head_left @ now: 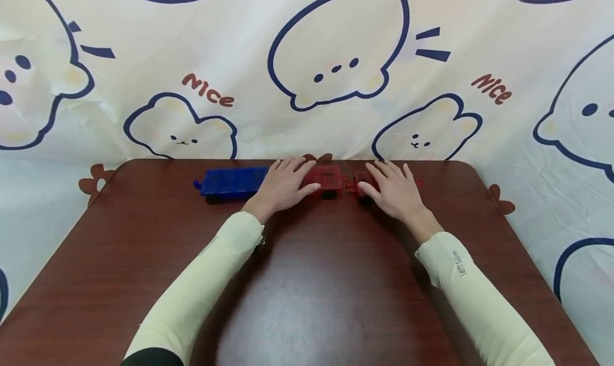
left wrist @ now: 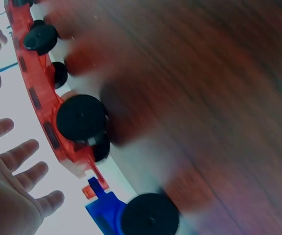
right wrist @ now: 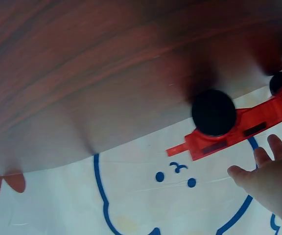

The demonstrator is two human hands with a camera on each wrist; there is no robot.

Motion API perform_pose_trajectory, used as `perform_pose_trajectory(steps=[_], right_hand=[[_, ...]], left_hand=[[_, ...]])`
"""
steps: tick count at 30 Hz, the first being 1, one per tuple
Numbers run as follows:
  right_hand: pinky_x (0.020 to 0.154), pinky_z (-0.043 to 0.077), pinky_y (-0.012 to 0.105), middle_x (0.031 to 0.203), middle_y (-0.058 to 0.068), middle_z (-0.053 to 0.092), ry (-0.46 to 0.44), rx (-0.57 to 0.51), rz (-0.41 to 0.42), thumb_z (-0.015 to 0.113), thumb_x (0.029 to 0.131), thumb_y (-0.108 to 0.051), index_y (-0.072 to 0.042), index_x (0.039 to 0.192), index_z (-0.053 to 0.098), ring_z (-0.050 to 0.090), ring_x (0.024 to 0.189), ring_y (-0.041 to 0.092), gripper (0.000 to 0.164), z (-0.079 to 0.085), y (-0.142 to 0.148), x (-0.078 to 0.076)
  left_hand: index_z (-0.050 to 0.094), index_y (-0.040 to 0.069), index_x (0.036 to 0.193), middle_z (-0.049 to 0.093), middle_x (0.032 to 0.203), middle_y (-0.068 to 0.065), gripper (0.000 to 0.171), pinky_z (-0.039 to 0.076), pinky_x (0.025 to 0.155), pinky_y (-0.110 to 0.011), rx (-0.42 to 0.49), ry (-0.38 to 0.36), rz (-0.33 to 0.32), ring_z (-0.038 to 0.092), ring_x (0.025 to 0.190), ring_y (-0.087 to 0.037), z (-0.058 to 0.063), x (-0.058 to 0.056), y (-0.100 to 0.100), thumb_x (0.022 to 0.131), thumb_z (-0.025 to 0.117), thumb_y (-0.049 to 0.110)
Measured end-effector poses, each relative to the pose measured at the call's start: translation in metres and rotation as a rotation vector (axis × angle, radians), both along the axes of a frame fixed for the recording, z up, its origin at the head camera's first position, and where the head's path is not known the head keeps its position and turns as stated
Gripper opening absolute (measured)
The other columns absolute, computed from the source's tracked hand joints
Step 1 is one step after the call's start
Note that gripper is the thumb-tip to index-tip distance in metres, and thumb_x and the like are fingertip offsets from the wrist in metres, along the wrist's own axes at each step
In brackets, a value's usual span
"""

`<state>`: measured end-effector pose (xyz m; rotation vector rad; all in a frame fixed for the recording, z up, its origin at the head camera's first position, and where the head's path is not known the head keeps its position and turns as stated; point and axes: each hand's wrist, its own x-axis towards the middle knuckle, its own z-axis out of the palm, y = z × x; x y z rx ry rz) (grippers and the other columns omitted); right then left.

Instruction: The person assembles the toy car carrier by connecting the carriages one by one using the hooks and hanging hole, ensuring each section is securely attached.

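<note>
The left sleeve [head_left: 201, 286] and right sleeve [head_left: 484, 299], both pale, lie nearest the head camera, at 8 and 4 o'clock from the centre of the surface [head_left: 326, 291]. Three toy cars stand in a row along its far edge: the blue car [head_left: 232, 183] at 11 o'clock, the middle red car [head_left: 327, 177] at 12 and the end red car [head_left: 360, 178] at 1. The cars rest upright on black wheels [left wrist: 81, 117]. In the left wrist view, the blue hook [left wrist: 97, 187] meets the red coupler [left wrist: 88, 192]; whether they are locked cannot be told.

The left hand [head_left: 283, 185] is above the blue car and the middle red car, palm down, fingers straight and spread. The right hand [head_left: 394, 192] is above the end red car, fingers likewise spread. The wrist views show a gap between the visible fingertips and the cars.

Beyond the surface, at 12 o'clock, a white cloth [head_left: 254, 46] carries blue-outlined figures and red "Nice" lettering [head_left: 208, 90].
</note>
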<state>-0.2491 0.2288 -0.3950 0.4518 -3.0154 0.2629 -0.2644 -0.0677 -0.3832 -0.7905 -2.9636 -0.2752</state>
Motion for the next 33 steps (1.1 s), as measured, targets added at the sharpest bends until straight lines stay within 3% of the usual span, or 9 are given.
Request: perform_pose_trajectory(steps=[17,33], right_hand=[[0.119,0.004,0.064,0.162,0.018,0.032,-0.021,0.000,-0.012,0.035,0.102,-0.065,-0.013,0.158,0.037,0.018,0.151,0.038,0.077,-0.008,0.020,0.000],[0.119,0.003,0.064,0.163,0.018,0.030,-0.040,0.021,-0.012,0.031,0.102,-0.065,-0.014,0.159,0.036,0.017,0.152,0.039,0.076,-0.014,0.028,-0.008]], left_hand=[[0.035,0.022,0.160,0.037,0.160,-0.011,0.073,0.013,0.121,-0.058,-0.032,-0.050,0.005,0.024,0.150,-0.035,-0.009,0.000,0.016,0.101,0.044,0.063],[0.029,0.023,0.162,0.025,0.166,-0.010,0.078,0.005,0.122,-0.058,-0.085,-0.081,0.000,0.012,0.154,-0.036,-0.017,-0.012,0.020,0.100,0.029,0.071]])
